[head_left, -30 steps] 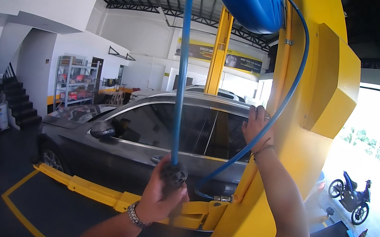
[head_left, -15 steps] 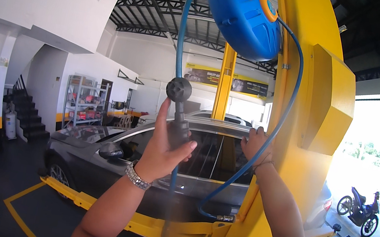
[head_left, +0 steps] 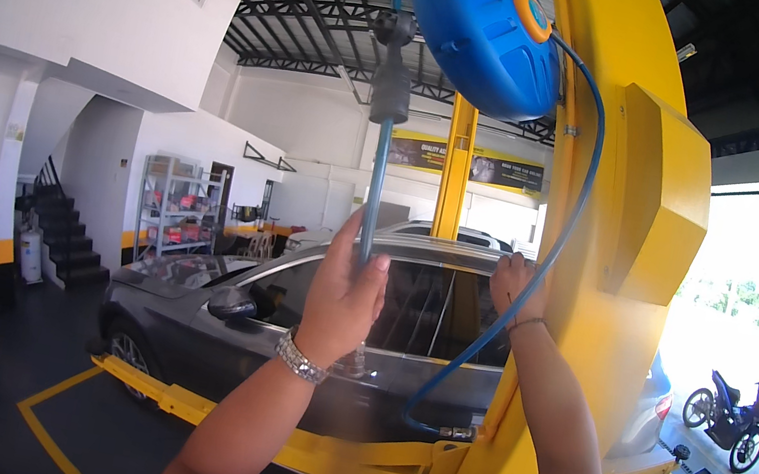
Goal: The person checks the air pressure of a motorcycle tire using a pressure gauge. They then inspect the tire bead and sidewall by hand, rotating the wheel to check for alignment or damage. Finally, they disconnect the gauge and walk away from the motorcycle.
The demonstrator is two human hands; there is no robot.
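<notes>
A blue hose reel (head_left: 487, 33) hangs high on the yellow lift post (head_left: 626, 280). From it a thin blue hose (head_left: 374, 191) drops straight down, with a black end fitting (head_left: 391, 87) just under the reel. My left hand (head_left: 343, 297), a metal watch on its wrist, is raised and closed around this hose below the fitting. My right hand (head_left: 515, 283) is up beside the post, fingers curled on the second blue hose (head_left: 557, 238), which loops from the reel down the post.
A dark grey car (head_left: 283, 322) stands on the yellow lift arms (head_left: 303, 442) right behind my hands. A motorcycle (head_left: 725, 418) is parked outside at right. Stairs (head_left: 61, 232) and metal shelves (head_left: 180, 207) are at the left wall.
The black end fitting has travelled from waist height up to just under the reel. My left hand rose with the hose; my right hand stayed by the post.
</notes>
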